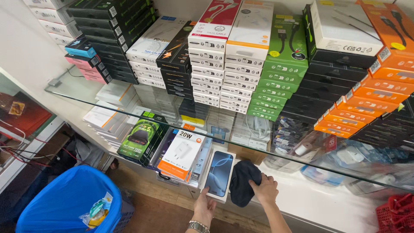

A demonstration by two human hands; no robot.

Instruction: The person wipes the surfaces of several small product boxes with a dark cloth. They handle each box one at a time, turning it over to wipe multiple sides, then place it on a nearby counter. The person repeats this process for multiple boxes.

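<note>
Phone box (218, 174), white w/ dark phone picture on lid, lying flat on lower white shelf (327, 203) under glass shelf (129, 113); long axis running away from the person, slightly tilted to the right at far end; near short end sticking out over shelf edge.

Left hand (203, 208) directly at that near end, from below/front; fingers curled under the box edge, so holding or at least supporting it; wristwatch (198, 226) on this wrist.

Right hand (264, 190) just right of box, pressed closed on dark cloth (242, 181); cloth touching right long side of box, maybe overlapping a bit, cannot tell exactly.

Left hand nearer to box; box ahead of both hands, a little left of right hand.

Left of box: charger box (182, 154), orange-white, leaning on other packs; blue bin (64, 200) on floor, well apart.
</note>
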